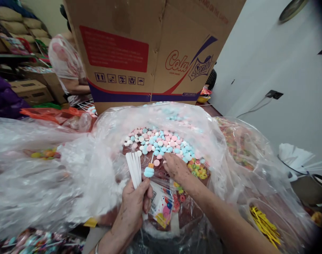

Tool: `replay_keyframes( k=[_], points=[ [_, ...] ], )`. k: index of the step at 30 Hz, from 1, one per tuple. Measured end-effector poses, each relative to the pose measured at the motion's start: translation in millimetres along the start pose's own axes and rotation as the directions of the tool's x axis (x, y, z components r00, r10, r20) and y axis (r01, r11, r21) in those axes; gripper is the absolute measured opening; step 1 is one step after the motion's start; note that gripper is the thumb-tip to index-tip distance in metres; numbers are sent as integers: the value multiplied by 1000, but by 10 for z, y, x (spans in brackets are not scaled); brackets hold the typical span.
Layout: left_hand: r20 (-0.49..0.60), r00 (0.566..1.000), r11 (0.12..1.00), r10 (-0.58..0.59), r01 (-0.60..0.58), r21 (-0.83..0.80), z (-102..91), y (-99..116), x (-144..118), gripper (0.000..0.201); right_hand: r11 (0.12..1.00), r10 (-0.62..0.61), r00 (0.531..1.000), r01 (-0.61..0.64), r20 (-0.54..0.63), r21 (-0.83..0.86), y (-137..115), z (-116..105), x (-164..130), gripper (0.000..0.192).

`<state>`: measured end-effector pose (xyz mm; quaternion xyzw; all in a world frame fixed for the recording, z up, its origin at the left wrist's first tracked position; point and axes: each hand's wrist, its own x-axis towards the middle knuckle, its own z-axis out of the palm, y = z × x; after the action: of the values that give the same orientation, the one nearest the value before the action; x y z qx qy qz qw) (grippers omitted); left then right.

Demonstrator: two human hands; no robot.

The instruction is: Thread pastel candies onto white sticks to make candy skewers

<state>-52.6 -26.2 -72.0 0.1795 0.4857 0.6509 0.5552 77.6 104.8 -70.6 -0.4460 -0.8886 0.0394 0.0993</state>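
Tabletop [161,173]; far candies [174,117] blurry behind plastic [106,144]

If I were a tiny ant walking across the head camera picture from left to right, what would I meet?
Shiny purple plastic → a person in a pink-and-white top → the held bunch of white sticks → a little stack of blue sweets → the right hand → thin yellow strips.
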Motion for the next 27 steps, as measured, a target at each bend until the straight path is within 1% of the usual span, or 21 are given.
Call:
replay_keyframes(
  k=[2, 4, 6, 8, 11, 15, 18, 21, 24, 26, 27],
  points=[
    [18, 1000, 1000, -9, 9, -10, 3, 42, -49, 36, 1000, -10, 999, 11, -38, 22, 6, -38, -13, 17],
    [33, 999, 1000, -8, 8, -10, -1, 71, -88, 36, 996, -77, 993, 81, -85, 46, -13, -22, 9, 16],
    [41, 999, 1000, -6, 7, -5, -11, 83, -117, 36, 985, -160, 981, 166, -108, 49, -44, 45, 56, 14],
    [42, 999, 1000, -13, 13, 4, -27, 85, -140, 37, 979, -199, 976, 202, -94, 28, -70, 128, 111, 14],
    [36, 999, 999, -31, 30, 21, -58, 88, -177, 37, 978, -207, 977, 207, -57, 2, -85, 209, 168, 15],
    [39, 998, 998, -54, 53, 39, -98, 81, -207, 37, 973, -232, 973, 232, -11, -16, -102, 221, 156, 13],
    [30, 998, 995, -52, 49, 88, -134, 14, -180, 38, 970, -243, 970, 243, -2, -2, -128, 214, 116, 16],
    [16, 999, 986, -33, 31, 163, -189, -101, -117, 38, 981, -189, 982, 190, -29, 38, -121, 196, 100, 18],
    [13, 1000, 975, -12, 9, 220, -232, -186, -53, 37, 992, -69, 996, 76, -64, 99, -44, 146, 99, 13],
    [24, 1000, 972, -16, 9, 235, -234, -192, -27, 36, 968, 31, 997, -11, -76, 251, 22, 98, 83, 11],
    [27, 999, 973, -19, 13, 232, -228, -180, -20, 36, 934, 76, 994, -45, -75, 353, 46, 72, 68, 11]
  ],
)
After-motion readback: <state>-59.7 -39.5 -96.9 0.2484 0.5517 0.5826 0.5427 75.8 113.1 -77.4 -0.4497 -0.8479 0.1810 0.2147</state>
